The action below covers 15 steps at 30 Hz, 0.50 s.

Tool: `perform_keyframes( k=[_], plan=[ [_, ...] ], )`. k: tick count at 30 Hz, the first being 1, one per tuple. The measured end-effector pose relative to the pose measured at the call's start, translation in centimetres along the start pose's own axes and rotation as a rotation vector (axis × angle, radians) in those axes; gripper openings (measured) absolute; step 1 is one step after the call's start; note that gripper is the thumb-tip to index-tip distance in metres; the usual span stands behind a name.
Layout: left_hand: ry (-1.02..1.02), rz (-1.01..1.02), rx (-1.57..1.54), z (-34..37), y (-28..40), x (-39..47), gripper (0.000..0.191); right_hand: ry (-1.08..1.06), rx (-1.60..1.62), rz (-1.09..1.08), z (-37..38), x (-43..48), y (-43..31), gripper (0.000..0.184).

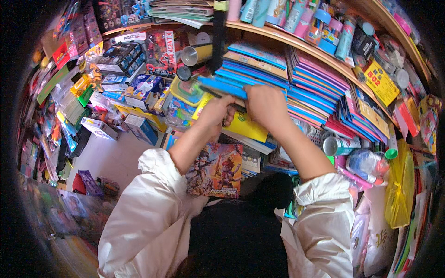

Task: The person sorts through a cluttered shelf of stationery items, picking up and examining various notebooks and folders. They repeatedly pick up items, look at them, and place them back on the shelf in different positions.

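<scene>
My left hand (217, 113) and my right hand (266, 104) are close together in front of the shelf, both closed on a small pile of thin blue-edged books (222, 87). The pile is tilted and somewhat blurred. Behind it lies a tall stack of thin books or notebooks (253, 71), with a second stack (313, 87) to its right. Below my hands are a yellow sheet or cover (245, 127) and a booklet with colourful cartoon figures (217, 170), near my body. My fingertips are partly hidden.
At the left stand toy boxes (121, 59), a green-lidded plastic container (187, 91) and many small packets. A wooden shelf edge (295, 38) curves above the stacks, carrying bottles (295, 17). To the right are a metallic can (340, 145) and a yellow plastic bag (399, 187).
</scene>
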<state>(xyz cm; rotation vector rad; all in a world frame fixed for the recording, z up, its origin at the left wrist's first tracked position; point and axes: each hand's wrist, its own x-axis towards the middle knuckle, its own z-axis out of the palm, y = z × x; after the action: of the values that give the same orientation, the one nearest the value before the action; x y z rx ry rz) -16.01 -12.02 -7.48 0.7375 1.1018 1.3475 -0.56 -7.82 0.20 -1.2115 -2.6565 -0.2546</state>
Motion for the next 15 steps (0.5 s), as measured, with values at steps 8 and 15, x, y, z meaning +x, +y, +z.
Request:
perform_keyframes(
  k=[8, 15],
  plan=[
    [-0.289, 0.249, -0.345, -1.6, 11.0, -8.9, 0.019, -0.127, 0.103, -0.056, 0.0, 3.9, 4.6, 0.036],
    [0.218, 0.524, -0.094, -10.0, 8.0, -20.0, 0.024, -0.3, 0.107, -0.121, 0.5, 3.0, 4.0, 0.059]
  ],
)
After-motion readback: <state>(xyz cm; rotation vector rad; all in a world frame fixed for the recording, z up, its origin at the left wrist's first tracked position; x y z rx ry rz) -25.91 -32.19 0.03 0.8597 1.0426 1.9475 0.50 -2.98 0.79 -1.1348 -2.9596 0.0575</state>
